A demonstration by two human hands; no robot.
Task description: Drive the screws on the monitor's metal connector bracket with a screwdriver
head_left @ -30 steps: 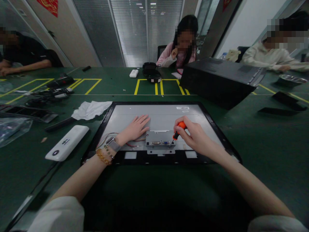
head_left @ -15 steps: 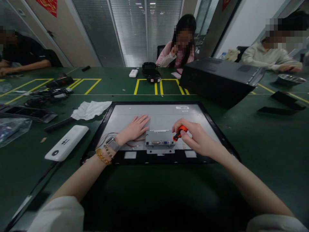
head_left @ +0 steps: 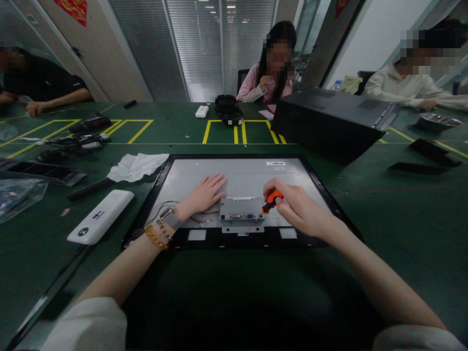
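Screwdriver (head_left: 273, 198), orange & black, sits in the person's R hand (head_left: 298, 208): grip closed round the handle, fingers curled in, shaft slanting down to the person's L. Its tip is at the R end of a small metal box (head_left: 239, 206) w/ a row of display ports on the near side; from where I stand can't tell if it's seated in a screw. Box sits nr the middle of the near edge of a big grey panel (head_left: 252, 180) w/ a black frame (head_left: 234, 156), which lies flat on the green bench (head_left: 402, 234) right in front of the person. L hand (head_left: 203, 195) is palm-down on the panel, just L of the box, fingers spread a bit, that grip fully unfolded, holding nothing. Thin wires (head_left: 212, 212) run on the panel by the L hand, partly hidden under it. Watch (head_left: 171, 218) & bead bracelets (head_left: 156, 237) on the L wrist. Off to the panel's L: white slab-like device (head_left: 102, 217), crumpled tissue (head_left: 137, 167), tangled black cables (head_left: 73, 145). Beyond the panel, a bit R, big black case (head_left: 329, 126) lies on the bench, w/ a metal bowl (head_left: 438, 122) farther R. Across the bench: co-worker in pink (head_left: 252, 85), one hand raised; one in dark clothes (head_left: 47, 78) far L, one in a pale top (head_left: 398, 85) far R.
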